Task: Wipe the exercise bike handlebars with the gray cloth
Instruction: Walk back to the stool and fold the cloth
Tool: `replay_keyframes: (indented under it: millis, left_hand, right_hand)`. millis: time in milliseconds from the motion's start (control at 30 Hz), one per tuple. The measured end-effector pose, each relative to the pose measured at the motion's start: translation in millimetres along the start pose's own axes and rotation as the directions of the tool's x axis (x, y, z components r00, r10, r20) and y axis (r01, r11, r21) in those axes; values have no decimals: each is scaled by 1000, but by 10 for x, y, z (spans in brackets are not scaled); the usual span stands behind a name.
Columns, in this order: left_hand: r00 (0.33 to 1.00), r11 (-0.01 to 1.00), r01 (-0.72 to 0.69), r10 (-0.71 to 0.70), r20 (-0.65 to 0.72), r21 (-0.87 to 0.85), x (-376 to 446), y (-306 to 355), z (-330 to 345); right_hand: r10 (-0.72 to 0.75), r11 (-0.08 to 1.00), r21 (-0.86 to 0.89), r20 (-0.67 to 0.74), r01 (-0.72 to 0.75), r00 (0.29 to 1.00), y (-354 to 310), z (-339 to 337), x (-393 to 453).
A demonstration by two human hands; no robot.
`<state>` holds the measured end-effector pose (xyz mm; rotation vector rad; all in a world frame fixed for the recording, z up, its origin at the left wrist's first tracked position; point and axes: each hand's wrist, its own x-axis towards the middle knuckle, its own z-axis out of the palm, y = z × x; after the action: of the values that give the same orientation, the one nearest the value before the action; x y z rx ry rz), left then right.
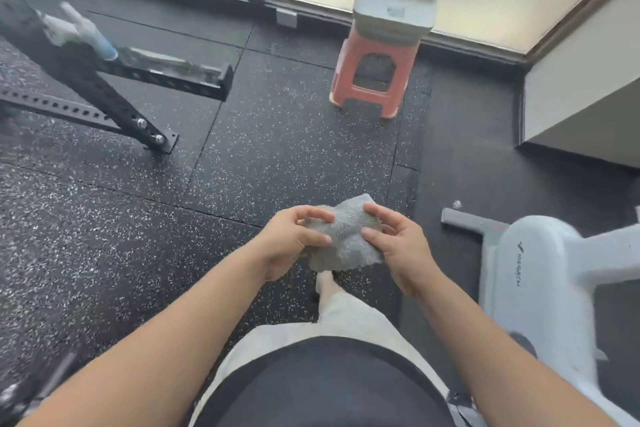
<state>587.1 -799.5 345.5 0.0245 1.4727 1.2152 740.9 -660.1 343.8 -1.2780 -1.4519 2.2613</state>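
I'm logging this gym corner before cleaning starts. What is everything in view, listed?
gray cloth: one, gray, held in front of the body
exercise bike: one, pale gray-white, right side; handlebars out of view
stool: one, orange, by the window
bin: one, gray-white, on the stool
rack frame: one, black, left
spray bottle: one, blurred, on the rack
left hand: one, gripping the cloth
right hand: one, gripping the cloth

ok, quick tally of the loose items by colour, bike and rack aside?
Gray: 2, cloth, bin
Orange: 1, stool
White and blue: 1, spray bottle
Total: 4
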Motion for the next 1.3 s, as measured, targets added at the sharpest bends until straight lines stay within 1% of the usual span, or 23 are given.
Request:
replay_keyframes:
  millis: [67, 100, 167, 267, 333, 400, 467, 533, 633, 700, 767, 867, 967, 1100, 1200, 1300]
  left_hand:
    - [1000, 998, -5, 5, 0, -61, 244, 313, 93]
    - [1000, 996, 3, 0, 26, -91, 377, 472, 133]
    - [992, 991, 47, -32, 121, -126, 643, 777, 203]
    - [959, 965, 171, -117, 259, -200, 1021, 1192, 272]
    - [940, 941, 210, -119, 321, -267, 1274, 1413, 298]
    - [950, 933, 182, -84, 301, -311, 1482, 1599, 330]
    - [978, 937, 108, -39, 206, -333, 1786, 1839, 341]
    - [991, 943, 36, 9, 135, -332, 2109, 2097, 309]
    - [992, 978, -20, 45, 117, -207, 2576, 2479, 235]
    - [994, 994, -25, 36, 107, -106, 2859, 2732, 178]
    - [992, 999, -28, 33, 123, -44, 3119, 2980, 115]
    - [987, 998, -40, 32, 157, 47, 3551, 3361, 79]
    - [986, 985, -64, 38, 165, 159, 3976, 3701, 138]
    - [988, 969, -76, 42, 148, 235, 4598, 4044, 290]
    - [991, 958, -71, 37, 125, 277, 5095, 4296, 447]
    - [996, 957, -56, 33, 85, 285, 5572, 4534, 594]
  right_hand:
    - [11, 999, 47, -6, -10, 1000, -276, -73, 295]
    - [10, 997, 72, 0, -10, 1000, -422, -106, 442]
    - [1, 995, 100, 15, -3, 1000, -703, -170, 732]
    - [-17, 997, 75, 4, 16, 1000, -1089, -255, 1147]
    - [-26, 996, 83, -5, 27, 1000, -1317, -285, 1410]
    - [-36, 995, 88, -10, 37, 999, -1491, -292, 1631]
    - [-37, 996, 77, -45, 41, 998, -1665, -301, 1937]
    - [-35, 998, 54, -81, 40, 996, -1819, -289, 2265]
    - [-23, 999, 44, -102, 27, 994, -2036, -249, 2758]
    - [-6, 1000, 27, -110, 9, 994, -2191, -232, 3062]
    - [7, 1000, -2, -90, -7, 996, -2363, -242, 3335]
    - [24, 996, -78, -95, -32, 995, -2611, -323, 3744]
    - [40, 978, -195, -164, -72, 986, -2841, -461, 4135]
    - [38, 957, -275, -188, -90, 981, -3116, -714, 4736]
    - [21, 923, -377, -149, -76, 989, -3310, -943, 5257]
    - [15, 917, -394, -116, -60, 993, -3495, -1173, 5797]
